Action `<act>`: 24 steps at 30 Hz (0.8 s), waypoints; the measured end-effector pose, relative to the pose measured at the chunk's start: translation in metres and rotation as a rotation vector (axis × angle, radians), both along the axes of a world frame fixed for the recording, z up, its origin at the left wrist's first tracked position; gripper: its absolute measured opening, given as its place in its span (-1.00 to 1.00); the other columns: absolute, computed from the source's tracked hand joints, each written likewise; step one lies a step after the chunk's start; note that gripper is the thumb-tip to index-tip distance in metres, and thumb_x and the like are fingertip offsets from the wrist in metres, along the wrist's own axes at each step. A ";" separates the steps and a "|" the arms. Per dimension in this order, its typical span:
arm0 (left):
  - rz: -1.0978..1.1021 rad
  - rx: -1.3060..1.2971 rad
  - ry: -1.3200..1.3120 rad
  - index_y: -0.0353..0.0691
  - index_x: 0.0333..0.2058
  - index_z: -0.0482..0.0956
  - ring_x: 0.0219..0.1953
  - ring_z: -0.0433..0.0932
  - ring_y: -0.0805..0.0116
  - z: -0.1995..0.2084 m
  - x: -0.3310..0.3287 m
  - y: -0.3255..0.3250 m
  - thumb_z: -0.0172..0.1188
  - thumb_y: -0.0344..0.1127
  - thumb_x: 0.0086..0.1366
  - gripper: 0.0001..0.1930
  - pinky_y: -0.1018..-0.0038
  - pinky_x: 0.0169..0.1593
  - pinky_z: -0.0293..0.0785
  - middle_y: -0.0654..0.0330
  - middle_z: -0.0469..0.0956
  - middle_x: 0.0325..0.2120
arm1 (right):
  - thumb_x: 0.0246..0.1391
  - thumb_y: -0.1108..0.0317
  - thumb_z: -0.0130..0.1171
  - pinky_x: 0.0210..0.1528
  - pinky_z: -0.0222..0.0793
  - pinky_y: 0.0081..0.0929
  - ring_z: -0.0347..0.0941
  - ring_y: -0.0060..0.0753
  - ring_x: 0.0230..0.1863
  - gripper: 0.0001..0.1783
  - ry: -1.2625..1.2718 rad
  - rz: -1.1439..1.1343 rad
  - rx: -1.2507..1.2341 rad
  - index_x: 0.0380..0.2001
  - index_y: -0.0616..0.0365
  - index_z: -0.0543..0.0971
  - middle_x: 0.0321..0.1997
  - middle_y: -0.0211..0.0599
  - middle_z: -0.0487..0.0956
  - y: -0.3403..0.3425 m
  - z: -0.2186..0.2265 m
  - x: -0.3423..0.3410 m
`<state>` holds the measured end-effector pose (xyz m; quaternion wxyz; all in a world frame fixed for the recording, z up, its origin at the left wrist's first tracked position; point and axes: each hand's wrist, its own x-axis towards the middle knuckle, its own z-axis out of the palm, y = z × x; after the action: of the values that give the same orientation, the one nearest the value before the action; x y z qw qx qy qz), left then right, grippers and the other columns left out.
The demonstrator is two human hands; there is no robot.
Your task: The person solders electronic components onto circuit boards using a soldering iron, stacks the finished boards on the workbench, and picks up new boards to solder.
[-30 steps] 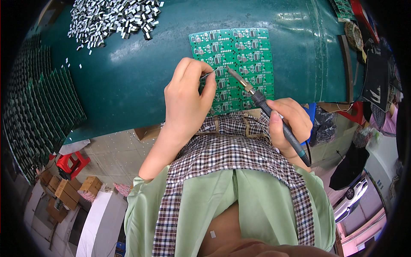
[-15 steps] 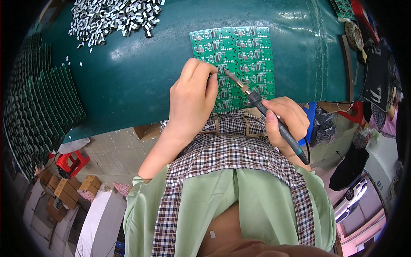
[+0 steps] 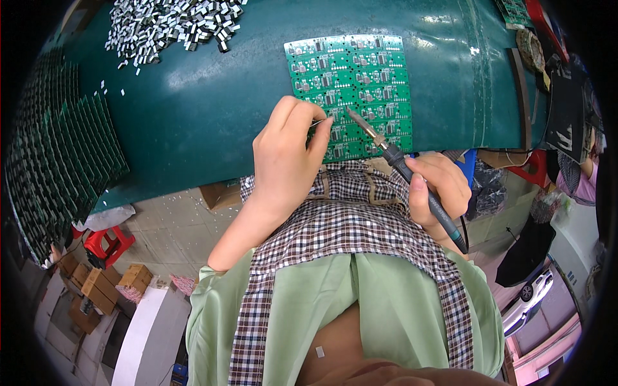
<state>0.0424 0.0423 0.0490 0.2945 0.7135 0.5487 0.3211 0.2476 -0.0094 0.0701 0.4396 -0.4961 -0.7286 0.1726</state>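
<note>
A green panel of circuit boards [image 3: 376, 96] lies on the table, its rows dotted with small chips and components. My right hand [image 3: 441, 190] is closed around the dark handle of a soldering iron [image 3: 402, 164]. The metal tip points up and left, at or just above the middle of the panel. My left hand [image 3: 290, 145] is at the panel's left edge, thumb and forefinger pinched. A thin pale sliver shows at those fingers; its kind is too small to tell. The left hand hides the panel's lower left part.
Loose black-and-white small parts [image 3: 170, 29] are heaped at the far left of the green table [image 3: 193, 122]. Upright circuit boards [image 3: 71, 154] stand in rows along the left side. A dark bar [image 3: 520, 96] lies at the right. A red stool [image 3: 109, 248] is below left.
The iron's tip has shifted slightly right and nearer me. The left hand has also come a little nearer, away from the tip. The panel has slid slightly farther off.
</note>
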 end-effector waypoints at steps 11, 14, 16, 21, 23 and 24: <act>0.006 0.007 -0.012 -0.27 -0.38 0.50 -0.63 0.25 0.50 -0.007 0.002 -0.005 0.19 -0.59 0.06 -0.86 0.55 -0.55 0.22 0.24 0.45 -0.46 | -0.22 0.51 0.19 -0.60 0.41 -0.47 0.51 -0.26 -0.63 -0.84 -0.003 0.039 0.022 -0.45 0.30 0.57 -0.59 -0.20 0.55 0.000 -0.008 -0.005; 0.002 0.007 0.004 -0.28 -0.37 0.50 -0.63 0.27 0.48 -0.008 0.003 -0.005 0.19 -0.58 0.07 -0.87 0.54 -0.54 0.23 0.23 0.44 -0.46 | -0.22 0.51 0.19 -0.59 0.41 -0.48 0.51 -0.27 -0.62 -0.83 0.005 0.033 0.027 -0.45 0.30 0.57 -0.59 -0.20 0.55 -0.001 -0.011 -0.005; -0.026 -0.008 -0.004 -0.27 -0.38 0.50 -0.60 0.36 0.42 -0.008 0.003 -0.006 0.20 -0.57 0.08 -0.88 0.50 -0.52 0.28 0.22 0.43 -0.47 | -0.22 0.51 0.19 -0.59 0.42 -0.48 0.52 -0.27 -0.61 -0.84 0.006 0.034 0.022 -0.45 0.30 0.57 -0.58 -0.20 0.55 -0.002 -0.011 -0.006; -0.073 0.058 0.133 -0.26 -0.38 0.45 -0.46 0.51 0.14 -0.007 0.002 -0.009 0.20 -0.54 0.08 -0.87 0.30 -0.42 0.45 0.14 0.38 -0.43 | -0.21 0.50 0.19 -0.57 0.43 -0.48 0.52 -0.27 -0.60 -0.84 0.005 0.025 0.008 -0.44 0.31 0.58 -0.57 -0.19 0.56 -0.007 -0.012 -0.008; -0.071 0.084 0.174 -0.25 -0.39 0.46 -0.46 0.51 0.14 -0.008 0.003 -0.009 0.21 -0.54 0.07 -0.87 0.30 -0.42 0.45 0.15 0.38 -0.43 | -0.20 0.50 0.19 -0.56 0.44 -0.48 0.53 -0.27 -0.59 -0.84 0.012 0.026 0.007 -0.44 0.31 0.58 -0.57 -0.18 0.56 -0.009 -0.013 -0.008; -0.062 0.080 0.139 -0.25 -0.39 0.46 -0.46 0.51 0.15 -0.009 0.003 -0.010 0.21 -0.54 0.07 -0.87 0.31 -0.42 0.45 0.16 0.38 -0.43 | -0.20 0.50 0.19 -0.56 0.44 -0.48 0.53 -0.27 -0.59 -0.84 0.012 0.024 0.007 -0.44 0.31 0.58 -0.57 -0.18 0.56 -0.010 -0.012 -0.008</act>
<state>0.0459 0.0327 0.0398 0.2367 0.7620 0.5322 0.2831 0.2392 -0.0189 0.0580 0.4434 -0.4847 -0.7326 0.1784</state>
